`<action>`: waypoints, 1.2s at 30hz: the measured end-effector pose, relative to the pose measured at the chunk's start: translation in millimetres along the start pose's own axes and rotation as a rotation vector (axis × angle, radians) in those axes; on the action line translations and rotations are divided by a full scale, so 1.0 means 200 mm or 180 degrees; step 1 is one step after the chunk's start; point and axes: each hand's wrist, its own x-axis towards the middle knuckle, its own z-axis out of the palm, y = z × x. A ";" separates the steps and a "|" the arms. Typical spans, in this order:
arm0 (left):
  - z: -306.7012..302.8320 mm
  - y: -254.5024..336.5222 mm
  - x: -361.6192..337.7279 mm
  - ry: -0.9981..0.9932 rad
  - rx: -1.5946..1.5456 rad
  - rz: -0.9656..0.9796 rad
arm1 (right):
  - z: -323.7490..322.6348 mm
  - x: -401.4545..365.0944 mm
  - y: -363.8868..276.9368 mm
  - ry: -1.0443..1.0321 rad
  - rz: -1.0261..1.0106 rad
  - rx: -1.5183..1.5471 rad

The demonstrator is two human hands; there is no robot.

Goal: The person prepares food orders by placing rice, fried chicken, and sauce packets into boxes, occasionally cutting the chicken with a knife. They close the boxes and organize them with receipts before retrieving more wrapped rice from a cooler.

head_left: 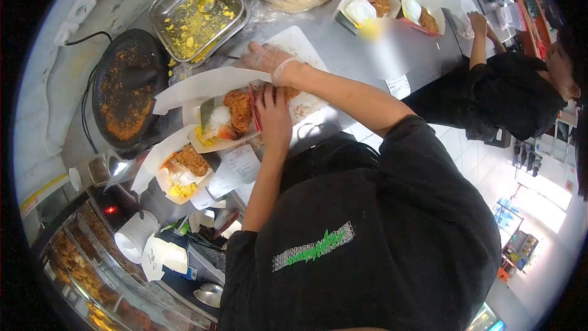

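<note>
My right hand [268, 61], in a clear plastic glove, reaches across the white cutting board [309, 52]. Its fingers stretch out near the raised paper flap of a food box; the thumb side is partly hidden. Below it, my bare left hand [274, 115] has its fingers bent over the red-edged side of that food box [211, 142]. Inside the box are fried chicken [239, 110], white rice [219, 116] and yellow bits. Part of another brown fried piece [291, 93] shows on the board between my hands.
A metal tray [240, 24] holds yellow egg pieces and a spoon. A black crumb-covered pan [125, 89] sits left. A second filled box [184, 171] and receipts [239, 162] lie nearer. Two boxes [422, 18] stand farther right, near another person [514, 86].
</note>
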 end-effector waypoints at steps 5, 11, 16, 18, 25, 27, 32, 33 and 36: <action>-0.03 0.02 0.02 -0.0014 -0.0080 0.0107 | -0.28 -0.38 0.03 -0.0792 0.1152 0.0642; -0.08 0.13 -0.13 0.0163 0.0057 0.0212 | -0.54 -1.00 -0.04 -0.0346 0.2073 0.1695; -0.01 0.13 -0.02 -0.0029 0.0212 -0.0071 | -0.54 -1.13 -0.07 -0.0506 0.2639 0.1865; -0.03 0.16 -0.04 -0.0356 0.0321 -0.0080 | -0.52 -1.08 -0.09 -0.0525 0.2509 0.1636; -0.08 0.16 0.32 0.0816 -0.0541 0.0375 | -0.45 -0.92 -0.10 -0.1209 0.2389 0.1269; -0.05 0.16 0.53 0.0917 -0.1054 0.0658 | -0.48 -0.89 -0.12 -0.1286 0.2464 0.1304; 0.14 0.17 0.76 0.0308 -0.0733 0.1047 | -0.44 -0.85 -0.10 -0.1334 0.2342 0.1435; 0.17 0.14 0.76 0.0201 -0.0620 0.1069 | -0.45 -0.85 -0.10 -0.1319 0.2403 0.1406; 0.07 0.19 0.77 0.0121 -0.0644 0.1056 | -0.50 -0.84 -0.12 -0.1256 0.2377 0.1446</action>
